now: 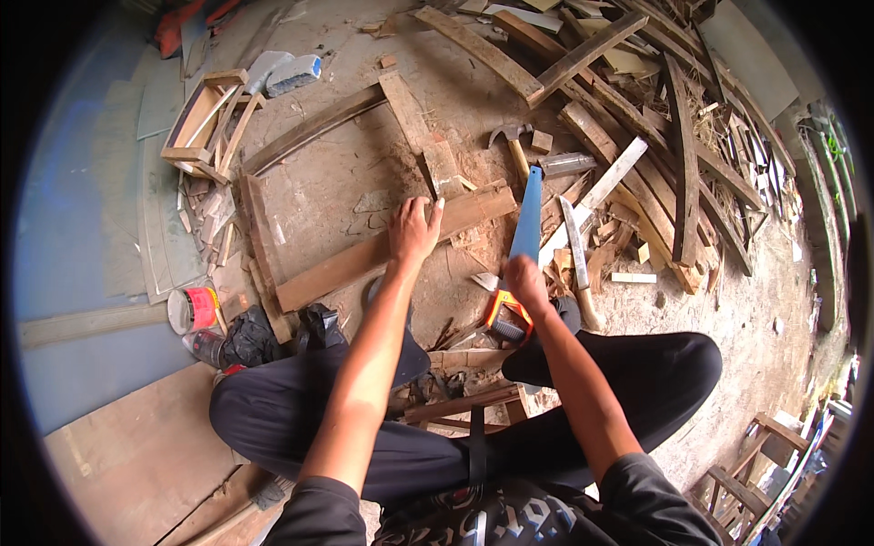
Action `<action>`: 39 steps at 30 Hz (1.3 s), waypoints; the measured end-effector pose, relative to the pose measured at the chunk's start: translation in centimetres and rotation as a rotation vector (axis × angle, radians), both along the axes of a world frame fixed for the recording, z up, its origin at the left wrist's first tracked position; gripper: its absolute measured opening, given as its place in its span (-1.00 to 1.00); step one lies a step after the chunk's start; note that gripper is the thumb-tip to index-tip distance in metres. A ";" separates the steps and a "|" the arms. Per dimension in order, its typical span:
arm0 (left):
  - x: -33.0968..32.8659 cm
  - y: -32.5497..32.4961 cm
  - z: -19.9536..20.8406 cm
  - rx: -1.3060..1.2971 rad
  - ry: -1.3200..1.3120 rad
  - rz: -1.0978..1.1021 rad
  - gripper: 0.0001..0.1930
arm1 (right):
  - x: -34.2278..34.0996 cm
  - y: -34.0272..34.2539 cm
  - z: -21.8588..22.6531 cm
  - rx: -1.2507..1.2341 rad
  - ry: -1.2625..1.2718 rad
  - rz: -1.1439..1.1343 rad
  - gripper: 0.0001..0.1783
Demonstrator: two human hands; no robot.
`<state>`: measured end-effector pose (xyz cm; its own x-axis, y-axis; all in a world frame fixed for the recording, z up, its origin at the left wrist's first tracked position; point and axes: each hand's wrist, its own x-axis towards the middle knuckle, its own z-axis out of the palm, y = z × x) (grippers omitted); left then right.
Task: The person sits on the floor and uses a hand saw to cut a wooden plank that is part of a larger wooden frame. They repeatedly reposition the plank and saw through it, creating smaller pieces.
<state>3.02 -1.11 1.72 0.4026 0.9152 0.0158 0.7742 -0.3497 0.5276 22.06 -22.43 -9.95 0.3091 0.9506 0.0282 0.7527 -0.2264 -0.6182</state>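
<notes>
A brown wooden board (pixel 337 270) lies slantwise on the ground in front of my folded legs. My left hand (pixel 414 229) is over its middle, with the fingers bent past the far edge, gripping it. Right of the board's end, my right hand (pixel 525 278) is closed at the wide end of a handsaw. The saw's blue blade (pixel 530 214) points away from me, and its orange and black handle (pixel 508 317) shows just below the hand. My right fingers are mostly hidden from above. A claw hammer (pixel 517 150) rests beyond the blade tip.
Wood strips form a frame (pixel 314 130) beyond the board. Planks are heaped (pixel 628 118) at the far right. A long blade with a wooden handle (pixel 578 255) lies right of the saw. On the left are a small wooden crate (pixel 205 127) and a red-labelled can (pixel 194 309).
</notes>
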 end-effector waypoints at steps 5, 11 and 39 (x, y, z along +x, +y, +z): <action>0.3 -1.3 -0.6 0.197 0.204 0.144 -0.46 | -6.3 -4.9 2.3 -0.239 -0.123 0.029 -0.46; 0.3 -1.5 -1.0 0.247 0.241 0.125 -0.48 | -9.5 -8.7 2.0 -0.390 -0.226 0.017 -0.25; -0.2 -1.6 -0.6 0.176 0.217 0.071 -0.29 | -4.7 -7.9 32.9 0.005 0.455 -0.279 -0.72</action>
<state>2.79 -2.74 1.10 0.3489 0.9321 0.0977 0.8883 -0.3621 0.2826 17.38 -30.31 22.99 0.5321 0.8308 -0.1632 0.3200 -0.3758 -0.8697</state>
